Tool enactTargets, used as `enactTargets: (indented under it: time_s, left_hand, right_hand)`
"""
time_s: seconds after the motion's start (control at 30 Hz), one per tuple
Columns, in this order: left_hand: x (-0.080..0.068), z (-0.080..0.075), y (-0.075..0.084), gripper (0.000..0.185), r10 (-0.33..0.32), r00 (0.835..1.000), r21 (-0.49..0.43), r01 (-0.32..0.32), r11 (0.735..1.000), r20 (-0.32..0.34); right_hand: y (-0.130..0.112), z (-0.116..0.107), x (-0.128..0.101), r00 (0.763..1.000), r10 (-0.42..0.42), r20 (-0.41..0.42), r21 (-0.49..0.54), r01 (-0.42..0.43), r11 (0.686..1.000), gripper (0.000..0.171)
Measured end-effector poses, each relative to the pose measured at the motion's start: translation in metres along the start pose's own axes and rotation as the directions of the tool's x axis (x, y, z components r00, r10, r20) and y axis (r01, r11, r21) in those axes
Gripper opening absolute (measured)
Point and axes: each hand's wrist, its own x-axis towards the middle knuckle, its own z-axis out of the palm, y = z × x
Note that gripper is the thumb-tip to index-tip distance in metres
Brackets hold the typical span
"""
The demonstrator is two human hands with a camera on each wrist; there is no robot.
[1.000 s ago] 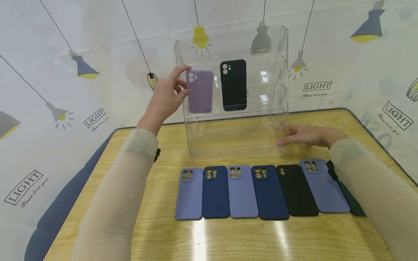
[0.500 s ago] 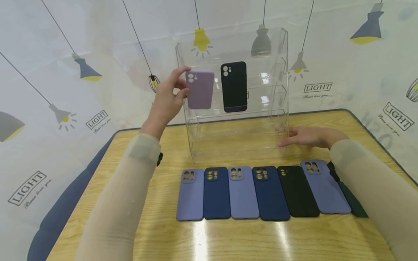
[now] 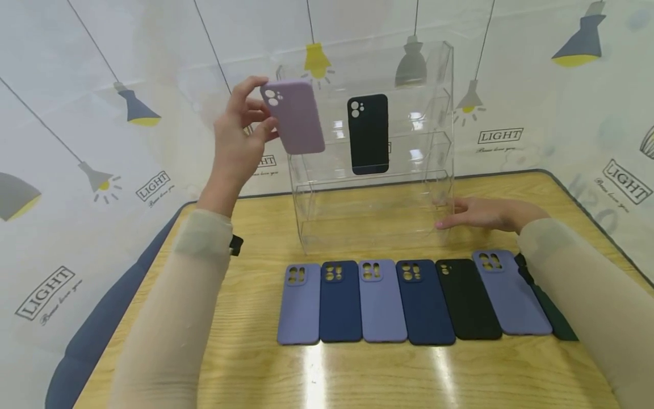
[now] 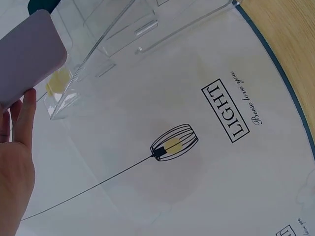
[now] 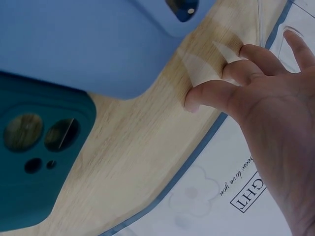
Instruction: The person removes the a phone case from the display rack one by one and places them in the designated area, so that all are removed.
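My left hand [image 3: 240, 130] grips a light purple phone case [image 3: 298, 116] by its left edge, fingers at the top corner and thumb low on the side. The case is tilted, in front of the upper left of a clear acrylic display rack [image 3: 447, 85]. A black phone case [image 3: 369, 133] stands upright on one of the rack's tiers, right of the purple one. My right hand [image 3: 482, 213] holds the rack's lower right side. In the right wrist view its curled fingers [image 5: 211, 93] meet the clear panel.
Several phone cases lie in a row before the rack, from a lilac one [image 3: 299, 312] and a navy one [image 3: 340, 309] to a black one [image 3: 470, 307]. A green case [image 5: 39, 157] lies partly under my right arm. A printed cloth wall [image 3: 168, 102] backs the wooden table [image 3: 245, 318].
My left hand has raised the purple case off its tier and drawn it up and left, tilting it. My right hand has stayed at the rack's side.
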Motion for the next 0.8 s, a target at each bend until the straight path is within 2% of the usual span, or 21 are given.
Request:
enactTargets:
  time_s: [0.07,0.2,0.43,0.57,0.7,0.8]
  left_hand:
    - [-0.001,-0.007,0.001,0.062,-0.031,0.999,-0.05,0.03,0.998,-0.013]
    - [-0.006,-0.023,0.002,0.065,-0.077,0.997,-0.067,0.076,0.995,-0.021]
    - [-0.018,-0.04,-0.003,0.065,-0.104,0.995,-0.008,0.104,0.995,-0.002]
    - [-0.025,-0.047,-0.009,0.065,-0.141,0.99,0.02,0.141,0.99,0.018]
    - [-0.035,-0.056,-0.016,0.066,-0.198,0.979,0.065,0.195,0.979,0.04]
    - [-0.043,-0.062,-0.022,0.066,-0.247,0.967,0.136,0.237,0.962,0.064]
  right_hand:
    - [0.001,0.0,0.001,1.0,-0.002,-0.001,0.001,0.002,1.0,0.114]
    - [0.003,0.0,0.002,1.0,-0.01,0.001,0.008,0.01,1.0,0.112]
    - [0.007,-0.001,0.001,1.0,-0.02,0.008,0.019,0.019,1.0,0.107]
    - [0.007,-0.001,0.001,1.0,-0.028,0.012,0.028,0.028,0.999,0.104]
    - [0.007,-0.001,0.002,1.0,-0.02,0.015,0.021,0.019,1.0,0.107]
    - [0.006,-0.001,0.003,1.0,-0.014,0.015,0.015,0.014,1.0,0.11]
